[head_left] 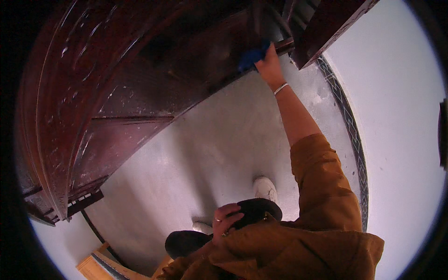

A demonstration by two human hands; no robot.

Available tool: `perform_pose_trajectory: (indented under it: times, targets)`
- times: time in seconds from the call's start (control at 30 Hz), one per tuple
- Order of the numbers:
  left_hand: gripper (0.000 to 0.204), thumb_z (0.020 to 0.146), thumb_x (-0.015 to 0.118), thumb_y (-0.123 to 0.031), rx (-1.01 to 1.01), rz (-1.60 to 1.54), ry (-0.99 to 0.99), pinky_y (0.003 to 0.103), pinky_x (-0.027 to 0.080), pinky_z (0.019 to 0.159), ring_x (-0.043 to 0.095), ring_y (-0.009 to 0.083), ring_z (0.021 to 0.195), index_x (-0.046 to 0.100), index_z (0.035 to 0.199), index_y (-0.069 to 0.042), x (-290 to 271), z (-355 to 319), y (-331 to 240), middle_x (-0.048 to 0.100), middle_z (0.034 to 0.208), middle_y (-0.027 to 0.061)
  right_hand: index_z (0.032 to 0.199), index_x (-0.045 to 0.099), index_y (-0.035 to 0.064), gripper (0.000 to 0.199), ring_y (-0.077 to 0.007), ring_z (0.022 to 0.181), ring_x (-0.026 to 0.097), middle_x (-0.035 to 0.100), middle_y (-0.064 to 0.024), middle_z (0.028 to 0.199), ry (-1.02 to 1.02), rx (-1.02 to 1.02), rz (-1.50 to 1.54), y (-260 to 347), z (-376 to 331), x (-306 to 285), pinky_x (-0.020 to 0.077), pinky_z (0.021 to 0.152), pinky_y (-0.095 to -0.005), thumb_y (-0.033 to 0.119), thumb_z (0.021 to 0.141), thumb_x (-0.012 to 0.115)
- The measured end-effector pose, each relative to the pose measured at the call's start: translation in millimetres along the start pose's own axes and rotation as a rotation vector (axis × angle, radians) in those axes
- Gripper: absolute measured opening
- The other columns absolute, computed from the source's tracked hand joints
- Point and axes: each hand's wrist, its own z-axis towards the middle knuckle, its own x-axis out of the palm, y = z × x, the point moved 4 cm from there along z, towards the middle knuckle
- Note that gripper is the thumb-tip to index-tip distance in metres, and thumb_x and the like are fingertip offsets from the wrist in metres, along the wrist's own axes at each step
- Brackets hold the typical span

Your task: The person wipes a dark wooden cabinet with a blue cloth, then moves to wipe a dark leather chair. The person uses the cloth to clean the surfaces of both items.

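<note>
A blue cloth (252,59) is bunched under my right hand (269,66), at the lower edge of a dark reddish-brown wooden panel (205,60). The fingers are closed on the cloth and partly hidden by it. My right arm reaches far forward, close to a dark wooden leg (322,35). Low in the view, my left hand (226,220) rests at my dark-trousered leg. Its fingers are loosely bent with gaps between them, and nothing shows in them.
Scuffed dark wood furniture (60,102) fills the left and far side. A white wall (401,93) with a dark patterned border (347,119) runs along the right. My white shoe (265,189) stands on the grey floor (224,130). A light wooden piece (93,266) lies lower left.
</note>
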Motion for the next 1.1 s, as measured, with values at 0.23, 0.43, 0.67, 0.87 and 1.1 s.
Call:
perform_pose_trajectory:
  times: [0.23,0.43,0.67,0.87,1.1]
  targets:
    - [0.034,0.097,0.059,-0.034,-0.070,-0.085,-0.018,0.044,0.048,0.097,0.058,0.0335,0.117,0.069,0.112,-0.005,2,3,-4,0.061,0.123,0.0159,0.139,0.045,-0.0001,0.077,-0.0472,0.123,0.054,0.056,-0.0262,0.135,0.005,0.036,0.207,42,-10,1,0.0454,0.105,-0.0447,0.004,0.070,0.079]
    - [0.039,0.100,0.055,-0.038,-0.027,-0.012,-0.044,0.044,0.048,0.097,0.057,0.0337,0.117,0.068,0.114,-0.004,3,0,-6,0.060,0.123,0.0175,0.142,0.037,-0.0048,0.089,-0.0429,0.121,0.056,0.057,-0.0262,0.130,-0.096,-0.165,-0.386,86,-13,-10,0.0456,0.105,-0.0413,0.006,0.067,0.084]
    - [0.044,0.102,0.049,-0.042,-0.048,-0.050,0.004,0.044,0.046,0.098,0.057,0.0340,0.117,0.068,0.116,-0.004,0,2,-1,0.061,0.124,0.0176,0.140,0.038,-0.0042,0.091,-0.0459,0.122,0.053,0.054,-0.0261,0.131,-0.060,-0.139,-0.226,76,-4,-4,0.0455,0.104,-0.0440,0.007,0.065,0.087]
    - [0.044,0.103,0.048,-0.041,-0.004,-0.030,0.022,0.046,0.046,0.099,0.057,0.0358,0.117,0.067,0.114,-0.003,1,-4,0,0.060,0.125,0.0186,0.136,0.043,-0.0029,0.077,-0.0401,0.120,0.056,0.057,-0.0226,0.128,-0.290,0.172,-0.307,33,-37,25,0.0473,0.101,-0.0426,0.011,0.072,0.083]
    - [0.048,0.104,0.045,-0.043,0.030,-0.049,0.017,0.047,0.046,0.098,0.057,0.0369,0.116,0.066,0.114,-0.002,-8,-7,0,0.059,0.125,0.0195,0.133,0.045,-0.0057,0.060,-0.0318,0.119,0.053,0.052,-0.0214,0.134,-0.465,0.818,0.618,49,-94,134,0.0432,0.103,-0.0425,0.008,0.081,0.071]
